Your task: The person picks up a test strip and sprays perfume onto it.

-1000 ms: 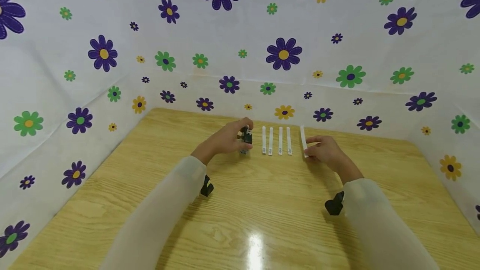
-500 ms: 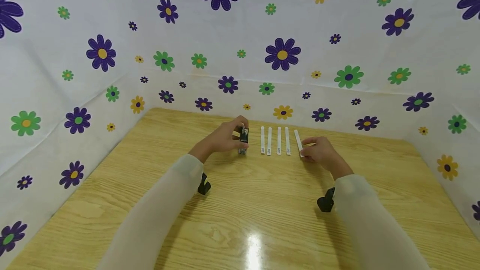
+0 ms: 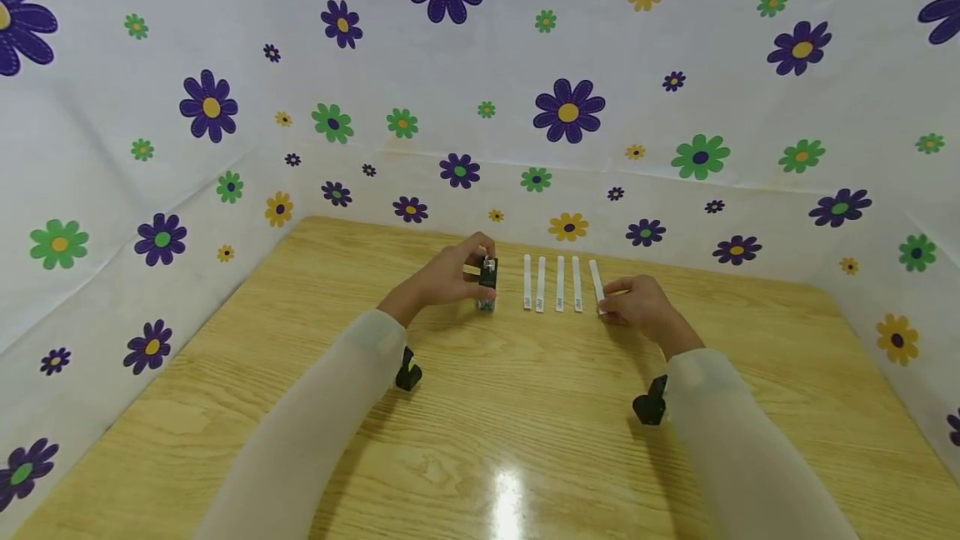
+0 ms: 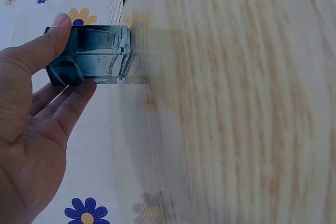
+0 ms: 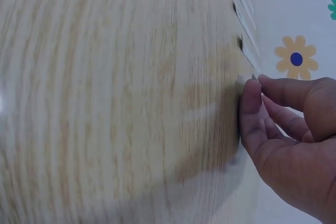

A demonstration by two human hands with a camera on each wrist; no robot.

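My left hand (image 3: 444, 276) grips a dark blue-green glass perfume bottle (image 3: 488, 275), thumb on one side and fingers on the other. In the left wrist view the bottle (image 4: 100, 56) has clear, thick glass at its base, which is close to the tabletop. To its right, several white paper test strips (image 3: 541, 283) lie side by side, small printing at their near ends. At the right end of this row, my right hand (image 3: 647, 308) pinches the near end of another strip (image 3: 596, 277), slightly slanted; the right wrist view shows thumb and fingertip meeting on it.
A wood-grain table (image 3: 465, 423) carries everything. Behind and at both sides hangs a white cloth (image 3: 480, 57) printed with purple, green and yellow flowers. A black wrist camera (image 3: 408, 372) sits below the left sleeve, another black camera (image 3: 651, 403) below the right.
My right hand has brought its strip leftward, closer to the row, and lower toward the table. My left hand still holds the bottle, which has shifted slightly left.
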